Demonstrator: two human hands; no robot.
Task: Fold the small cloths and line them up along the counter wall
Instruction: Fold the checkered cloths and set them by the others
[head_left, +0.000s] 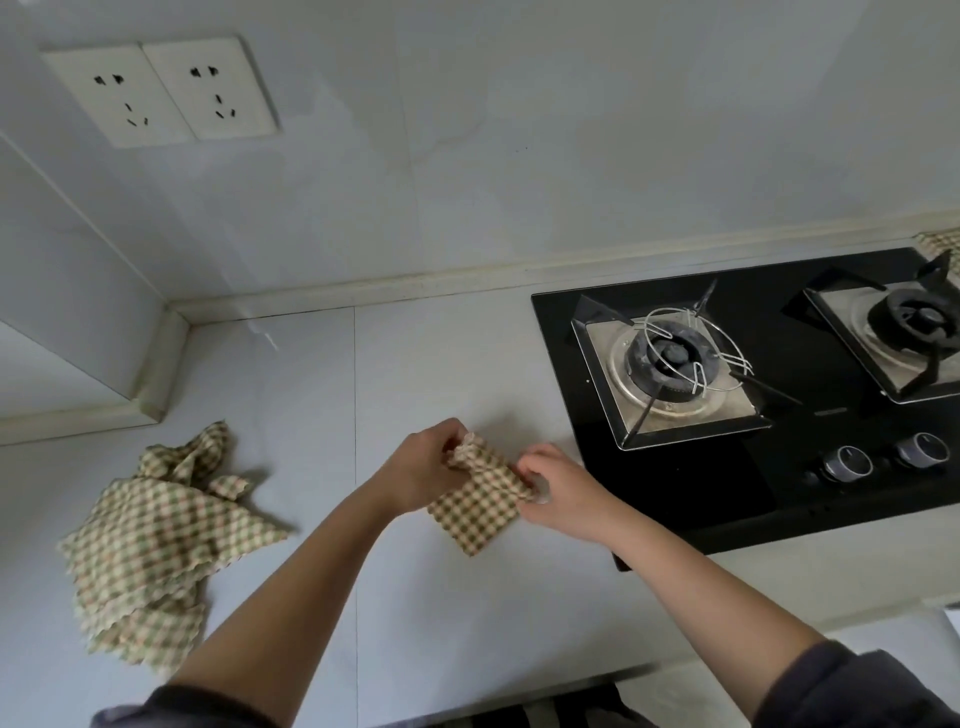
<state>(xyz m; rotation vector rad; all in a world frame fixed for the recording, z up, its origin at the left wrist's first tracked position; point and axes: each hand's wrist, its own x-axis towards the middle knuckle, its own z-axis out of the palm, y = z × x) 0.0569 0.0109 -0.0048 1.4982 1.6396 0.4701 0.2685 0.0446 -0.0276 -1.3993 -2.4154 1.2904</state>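
Lying on pale counter (441, 364): checked cloths (150, 540); 2-burner hob (675, 493) right.

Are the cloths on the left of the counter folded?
Not folded: the checked cloths lie crumpled in a loose heap, corners sticking out.

We can read no words or numbers anywhere. A faint pale strip of print (831, 413) sits on the black hob (675, 493) glass at the right of the frame, too small for us to make out. The two knobs (849, 462) below it show only plain line marks.
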